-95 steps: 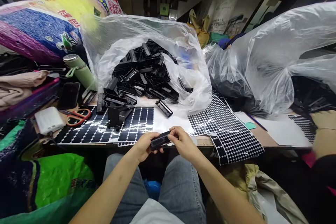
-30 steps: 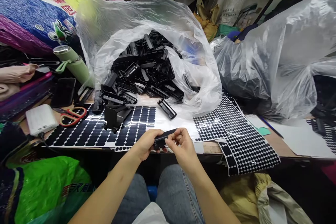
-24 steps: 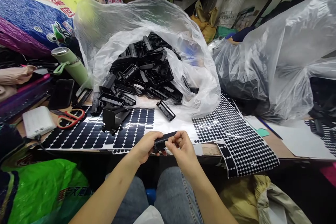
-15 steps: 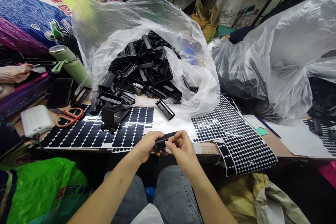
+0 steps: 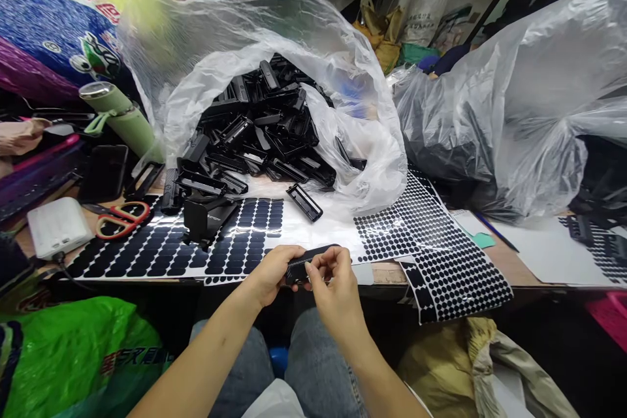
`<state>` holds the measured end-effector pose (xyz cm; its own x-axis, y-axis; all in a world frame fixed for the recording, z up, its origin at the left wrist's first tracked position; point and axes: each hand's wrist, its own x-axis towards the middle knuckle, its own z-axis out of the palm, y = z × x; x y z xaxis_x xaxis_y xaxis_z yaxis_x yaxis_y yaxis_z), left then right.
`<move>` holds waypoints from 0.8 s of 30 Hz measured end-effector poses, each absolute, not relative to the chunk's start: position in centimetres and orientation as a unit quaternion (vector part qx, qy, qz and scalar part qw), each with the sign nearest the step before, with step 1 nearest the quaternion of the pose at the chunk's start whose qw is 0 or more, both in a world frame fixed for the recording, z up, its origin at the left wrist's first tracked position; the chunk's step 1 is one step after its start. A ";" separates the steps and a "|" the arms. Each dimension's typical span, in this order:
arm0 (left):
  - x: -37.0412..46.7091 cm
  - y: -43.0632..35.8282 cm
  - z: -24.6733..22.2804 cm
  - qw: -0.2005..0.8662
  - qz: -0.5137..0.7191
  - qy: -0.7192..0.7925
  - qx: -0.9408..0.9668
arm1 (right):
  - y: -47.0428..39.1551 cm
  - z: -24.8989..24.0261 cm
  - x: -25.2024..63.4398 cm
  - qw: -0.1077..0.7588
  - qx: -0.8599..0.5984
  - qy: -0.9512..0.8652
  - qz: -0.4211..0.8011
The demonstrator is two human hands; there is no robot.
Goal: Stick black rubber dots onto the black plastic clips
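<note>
Above my lap, at the table's front edge, a long black plastic part [image 5: 300, 266] with a textured face is held level. My left hand [image 5: 274, 273] is closed around its left end, thumb along the top edge. My right hand [image 5: 337, 281] is closed at the other end, thumb and forefinger pinched against the face. Whether a small piece sits between those fingertips cannot be seen. Just beyond lies a loose black part [image 5: 304, 202] with a slot. Sheets of black oblong stickers [image 5: 166, 251] and round black dots [image 5: 455, 261] lie under and beside it.
A clear plastic bag [image 5: 377, 170] spills a heap of black parts [image 5: 264, 130]. Red-handled scissors [image 5: 122, 221], a white power bank [image 5: 59, 227], a phone [image 5: 104, 173] and a green bottle [image 5: 120, 119] lie left. Another filled bag [image 5: 455, 144] stands right; a pen [image 5: 496, 232] lies before it.
My right thumb and fingers have shifted slightly along the face of the black part. My left hand keeps its hold. The whole view has moved a little.
</note>
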<state>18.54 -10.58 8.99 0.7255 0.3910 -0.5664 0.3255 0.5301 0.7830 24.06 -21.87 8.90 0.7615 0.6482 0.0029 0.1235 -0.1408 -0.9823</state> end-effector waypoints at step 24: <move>18.0 -10.4 7.9 0.811 0.048 0.371 0.451 | -21.4 7.0 23.9 0.509 -0.821 -0.256 0.035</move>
